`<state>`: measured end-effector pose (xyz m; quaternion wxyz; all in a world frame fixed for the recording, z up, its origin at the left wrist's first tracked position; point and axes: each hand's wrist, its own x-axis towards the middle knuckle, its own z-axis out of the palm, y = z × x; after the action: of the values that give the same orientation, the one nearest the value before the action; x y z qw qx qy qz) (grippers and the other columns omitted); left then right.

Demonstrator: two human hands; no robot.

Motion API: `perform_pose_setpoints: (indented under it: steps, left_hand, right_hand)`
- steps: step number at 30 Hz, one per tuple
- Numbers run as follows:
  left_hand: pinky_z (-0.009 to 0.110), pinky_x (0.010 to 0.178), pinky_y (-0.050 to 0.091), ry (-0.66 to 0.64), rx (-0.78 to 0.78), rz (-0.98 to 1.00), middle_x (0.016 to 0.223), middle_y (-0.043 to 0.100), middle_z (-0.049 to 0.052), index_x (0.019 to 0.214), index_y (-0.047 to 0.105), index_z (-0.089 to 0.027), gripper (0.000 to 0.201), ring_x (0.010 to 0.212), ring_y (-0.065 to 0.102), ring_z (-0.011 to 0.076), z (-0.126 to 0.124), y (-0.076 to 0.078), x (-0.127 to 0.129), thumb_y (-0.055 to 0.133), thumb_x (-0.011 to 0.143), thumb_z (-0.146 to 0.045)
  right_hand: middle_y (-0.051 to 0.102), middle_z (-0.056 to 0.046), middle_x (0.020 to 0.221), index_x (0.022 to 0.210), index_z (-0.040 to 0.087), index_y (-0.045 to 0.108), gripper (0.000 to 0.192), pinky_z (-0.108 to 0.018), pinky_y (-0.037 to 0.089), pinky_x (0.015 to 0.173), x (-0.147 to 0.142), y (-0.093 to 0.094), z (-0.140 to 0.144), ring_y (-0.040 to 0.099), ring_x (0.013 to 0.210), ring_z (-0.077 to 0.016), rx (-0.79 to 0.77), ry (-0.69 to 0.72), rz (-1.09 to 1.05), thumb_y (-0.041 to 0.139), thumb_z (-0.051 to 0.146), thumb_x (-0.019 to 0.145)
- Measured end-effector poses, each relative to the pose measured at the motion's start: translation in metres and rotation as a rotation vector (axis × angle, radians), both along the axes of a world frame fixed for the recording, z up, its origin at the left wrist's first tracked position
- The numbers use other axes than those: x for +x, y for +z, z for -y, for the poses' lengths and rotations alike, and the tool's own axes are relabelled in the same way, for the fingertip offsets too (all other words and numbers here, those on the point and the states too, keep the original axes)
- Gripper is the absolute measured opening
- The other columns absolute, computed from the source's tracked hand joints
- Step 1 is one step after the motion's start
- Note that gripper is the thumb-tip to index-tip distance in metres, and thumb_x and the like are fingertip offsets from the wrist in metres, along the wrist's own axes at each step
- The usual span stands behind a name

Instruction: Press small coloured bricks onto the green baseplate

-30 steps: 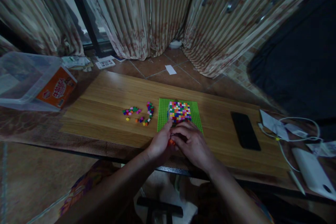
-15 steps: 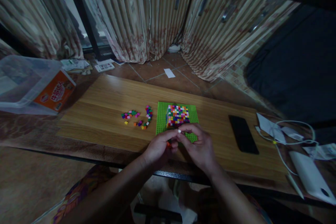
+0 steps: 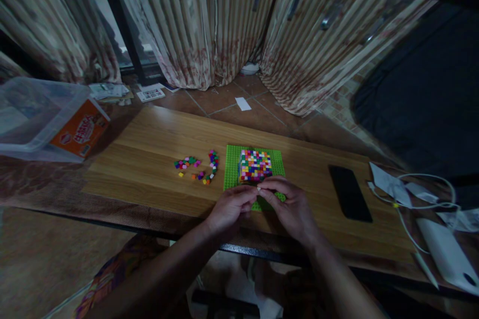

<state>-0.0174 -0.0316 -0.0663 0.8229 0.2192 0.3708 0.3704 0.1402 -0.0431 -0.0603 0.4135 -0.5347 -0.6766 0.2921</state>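
Note:
My right hand point(image 3: 290, 204) pinches a tiny white brick point(image 3: 259, 188) between thumb and fingertips, just in front of the block of bricks. The fingertips of my left hand point(image 3: 230, 208) meet it there, closed, with the fingers curled under; whatever else they hold is hidden. Behind both hands a multicoloured block of small bricks point(image 3: 255, 164) stands on a green studded baseplate point(image 3: 231, 164). Its near edge is partly covered by my right hand. Left of the baseplate lie loose coloured bricks point(image 3: 213, 164) in a curved row, with another cluster of bricks point(image 3: 187, 162) further left.
On the wooden board point(image 3: 149, 144), a black phone point(image 3: 350, 193) lies to the right. Beyond it are a white cable point(image 3: 451, 187), a white power bank point(image 3: 445, 254) and papers point(image 3: 387, 184). A clear plastic bin point(image 3: 45, 119) stands at the far left.
My fingertips have drawn closer around the white brick, so less of it shows. The orange-red piece seen under my left hand is now out of sight. The view has shifted slightly.

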Motion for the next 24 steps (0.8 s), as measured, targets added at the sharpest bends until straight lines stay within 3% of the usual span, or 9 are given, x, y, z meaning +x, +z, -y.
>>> perform_pose_setpoints:
  steps: [5, 9, 15, 24]
  left_hand:
    - [0.021, 0.045, 0.011, 0.142, 0.009, -0.155, 0.054, 0.042, -0.006, 0.084, 0.068, -0.013, 0.028, 0.045, 0.025, 0.0029, -0.001, -0.001, 0.001, 0.074, 0.066, -0.034]
    - [0.022, 0.046, 0.014, 0.207, 0.089, -0.207, 0.052, 0.044, -0.006, 0.085, 0.07, -0.014, 0.025, 0.047, 0.03, 0.0047, -0.003, -0.004, 0.003, 0.072, 0.067, -0.032]
    - [0.023, 0.048, 0.022, 0.208, 0.214, -0.266, 0.049, 0.044, -0.006, 0.091, 0.072, -0.015, 0.024, 0.048, 0.035, 0.0078, -0.003, -0.01, 0.01, 0.066, 0.071, -0.026]
    - [0.023, 0.05, 0.028, 0.179, 0.306, -0.355, 0.049, 0.046, -0.005, 0.1, 0.072, -0.014, 0.029, 0.048, 0.038, 0.0095, -0.002, -0.008, 0.012, 0.063, 0.075, -0.025]
  right_hand:
    - [0.066, -0.003, 0.097, 0.089, 0.028, 0.074, 0.013, -0.036, 0.05, 0.083, 0.007, -0.005, -0.006, 0.062, 0.092, -0.0195, 0.156, -0.186, 0.161, 0.065, 0.035, 0.086]
    - [0.065, -0.003, 0.098, 0.089, 0.029, 0.075, 0.013, -0.038, 0.05, 0.083, 0.005, -0.007, -0.011, 0.061, 0.094, -0.0208, 0.181, -0.176, 0.221, 0.064, 0.035, 0.085]
    - [0.063, -0.004, 0.101, 0.085, 0.027, 0.073, 0.008, -0.041, 0.049, 0.088, -0.002, -0.008, -0.016, 0.06, 0.099, -0.0226, 0.171, -0.189, 0.263, 0.066, 0.029, 0.083]
    - [0.062, -0.006, 0.105, 0.085, 0.023, 0.07, 0.01, -0.037, 0.051, 0.081, -0.002, -0.012, -0.016, 0.061, 0.098, -0.0213, 0.082, -0.274, 0.106, 0.067, 0.031, 0.08]
